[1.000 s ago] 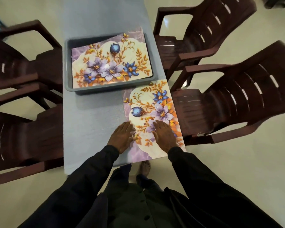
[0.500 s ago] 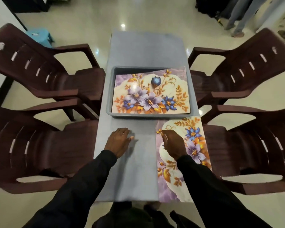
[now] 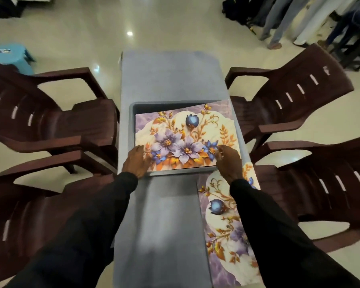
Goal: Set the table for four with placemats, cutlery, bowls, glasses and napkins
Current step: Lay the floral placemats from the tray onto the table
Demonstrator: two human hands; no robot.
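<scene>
A laid placemat [image 3: 222,225] lay on the worktop [image 3: 164,225] under my right forearm. My left hand [image 3: 136,161] rested flat-fingered on the next placemat [image 3: 181,138], and my right hand [image 3: 229,163] curled at its edge, grip unclear. That mat sat in the grey tub [image 3: 132,121] ahead. Second setting, I judged: the mat needed pinching and lifting clear.

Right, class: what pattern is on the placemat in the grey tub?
The placemat shows purple and blue flowers, orange leaves; head view.
</scene>
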